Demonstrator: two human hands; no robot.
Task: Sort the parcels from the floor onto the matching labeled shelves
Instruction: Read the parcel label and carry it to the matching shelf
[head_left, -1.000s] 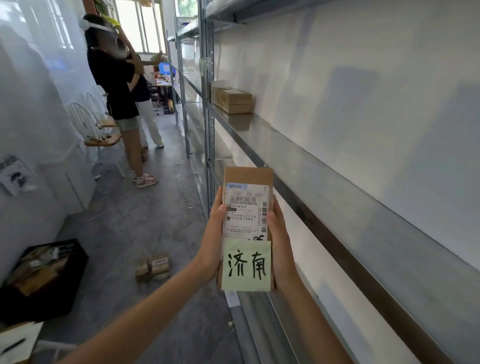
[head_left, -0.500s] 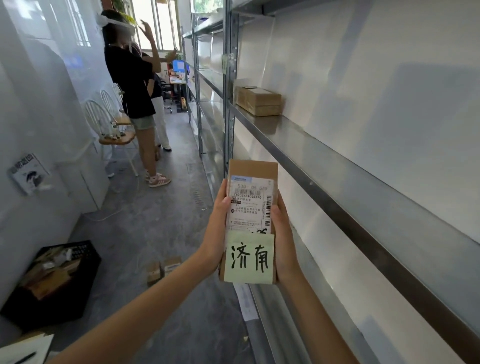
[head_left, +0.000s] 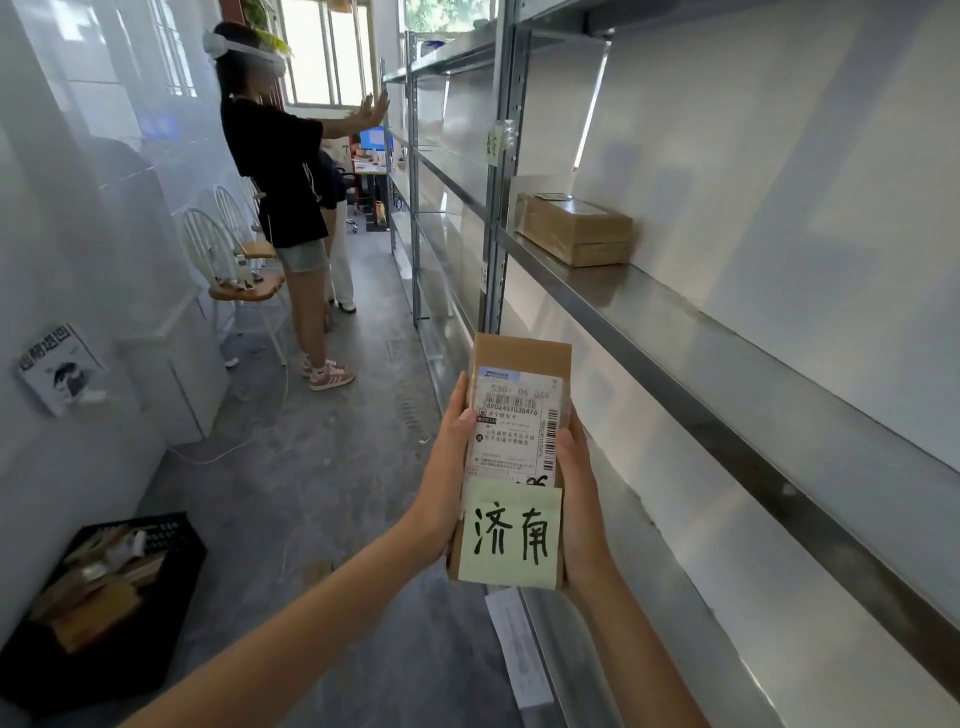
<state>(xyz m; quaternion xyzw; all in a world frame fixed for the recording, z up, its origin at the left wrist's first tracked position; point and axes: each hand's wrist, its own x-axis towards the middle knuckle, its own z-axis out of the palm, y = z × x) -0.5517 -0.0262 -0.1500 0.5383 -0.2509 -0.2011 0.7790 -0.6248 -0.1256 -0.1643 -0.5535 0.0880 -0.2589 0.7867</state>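
Note:
I hold a small brown cardboard parcel (head_left: 519, 358) upright in front of me, next to the metal shelving. A white shipping label covers its upper face and a pale green sticky note with two handwritten Chinese characters is stuck on its lower part. My left hand (head_left: 449, 467) grips its left edge and my right hand (head_left: 582, 499) grips its right edge. To the right runs a long metal shelf (head_left: 691, 332), where another brown parcel (head_left: 576, 231) lies at the far end. A paper label (head_left: 493, 143) hangs on the shelf post.
A black crate (head_left: 104, 613) of parcels stands on the floor at lower left. A person in a black top (head_left: 280, 171) stands in the aisle ahead with an arm raised. White chairs (head_left: 228, 260) line the left wall. A white paper slip (head_left: 519, 649) lies below the parcel.
The view has shifted forward and to the left along the aisle. The parcel stays upright in both hands. The person ahead has stretched an arm toward the shelves.

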